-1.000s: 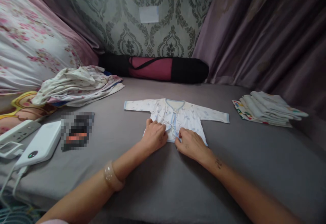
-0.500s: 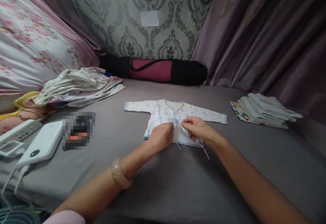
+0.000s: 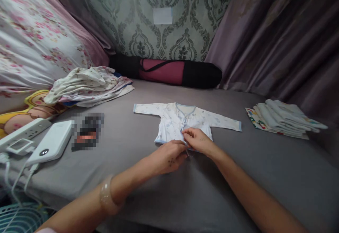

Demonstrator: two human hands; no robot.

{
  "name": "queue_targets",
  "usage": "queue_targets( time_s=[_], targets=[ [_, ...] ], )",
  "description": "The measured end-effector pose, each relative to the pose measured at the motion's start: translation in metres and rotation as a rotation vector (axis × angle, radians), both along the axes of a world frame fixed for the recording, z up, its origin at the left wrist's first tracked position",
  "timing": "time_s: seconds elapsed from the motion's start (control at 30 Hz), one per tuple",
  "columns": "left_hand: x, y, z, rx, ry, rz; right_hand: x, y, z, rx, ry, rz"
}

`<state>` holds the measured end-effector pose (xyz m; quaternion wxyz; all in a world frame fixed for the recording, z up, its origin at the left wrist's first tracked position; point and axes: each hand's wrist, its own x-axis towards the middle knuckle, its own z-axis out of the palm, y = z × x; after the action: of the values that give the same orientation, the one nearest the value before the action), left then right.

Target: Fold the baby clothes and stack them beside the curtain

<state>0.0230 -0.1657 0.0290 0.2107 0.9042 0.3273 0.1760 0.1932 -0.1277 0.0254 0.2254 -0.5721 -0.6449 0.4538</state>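
A small white baby shirt (image 3: 185, 120) with pale blue trim lies flat on the grey bed sheet (image 3: 212, 190), sleeves spread to both sides. My left hand (image 3: 169, 155) and my right hand (image 3: 197, 140) meet at the middle of its lower hem. Both have their fingers pinched together on the thin tie strings at the shirt's front opening. The strings themselves are mostly hidden under my fingers. A pale bangle sits on my left wrist.
A loose pile of floral clothes (image 3: 87, 86) lies at the left. A folded stack (image 3: 283, 120) rests at the right by the purple curtain. A white power bank (image 3: 51, 143), power strip (image 3: 23, 134) and cables sit at the near left. A pink and black roll (image 3: 166, 71) lies along the wall.
My hands rose from the hem to the shirt's middle, pulling the strings, and have now come back down to the hem centre. The view has shifted slightly.
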Motion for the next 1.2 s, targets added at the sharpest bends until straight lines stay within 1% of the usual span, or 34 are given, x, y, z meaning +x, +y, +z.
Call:
queue_targets(
  time_s=[0.03,0.1,0.13,0.2,0.27,0.37,0.43,0.53,0.6,0.67,0.77,0.83,0.87,0.97,1.03,1.1,1.2],
  targets=[
    [-0.009,0.0,0.002,0.021,-0.01,0.019,0.001,0.0,-0.005,0.043,-0.033,0.06],
    [-0.027,0.001,0.003,0.095,0.021,0.134,0.002,-0.002,-0.011,0.148,-0.123,0.156],
    [-0.036,0.003,0.003,0.136,0.049,0.195,0.002,-0.004,-0.012,0.199,-0.172,0.177],
    [-0.052,0.006,-0.001,0.181,0.102,0.269,0.0,-0.009,-0.011,0.281,-0.259,0.173],
    [-0.065,0.009,-0.006,0.168,0.128,0.287,-0.004,-0.015,-0.009,0.332,-0.321,0.141],
    [-0.078,0.012,-0.012,0.09,0.14,0.25,-0.01,-0.025,-0.009,0.371,-0.388,0.095],
    [-0.082,0.013,-0.013,0.063,0.178,0.214,-0.011,-0.028,-0.01,0.392,-0.412,0.103],
    [-0.082,0.016,-0.01,0.084,0.31,0.185,-0.005,-0.03,-0.009,0.406,-0.357,0.18],
    [-0.082,0.018,-0.006,0.114,0.372,0.159,0.004,-0.03,-0.008,0.407,-0.297,0.197],
    [-0.083,0.02,-0.001,0.139,0.373,0.121,0.016,-0.032,-0.007,0.442,-0.307,0.143],
    [-0.086,0.024,0.009,0.108,0.315,0.049,0.041,-0.039,-0.006,0.509,-0.445,0.048],
    [-0.087,0.029,0.016,0.074,0.268,0.048,0.058,-0.044,-0.005,0.494,-0.539,-0.016],
    [-0.086,0.033,0.019,0.071,0.24,0.062,0.065,-0.045,-0.004,0.467,-0.583,-0.077],
    [-0.074,0.051,0.024,0.093,0.156,0.106,0.081,-0.046,-0.002,0.316,-0.688,-0.251],
    [-0.054,0.067,0.025,0.096,0.127,0.085,0.083,-0.044,-0.001,0.197,-0.724,-0.274],
    [-0.024,0.085,0.023,0.101,0.113,0.02,0.082,-0.042,-0.002,0.123,-0.744,-0.252],
    [0.033,0.107,0.017,0.114,0.125,-0.156,0.077,-0.041,-0.003,0.083,-0.747,-0.235]
  ],
)
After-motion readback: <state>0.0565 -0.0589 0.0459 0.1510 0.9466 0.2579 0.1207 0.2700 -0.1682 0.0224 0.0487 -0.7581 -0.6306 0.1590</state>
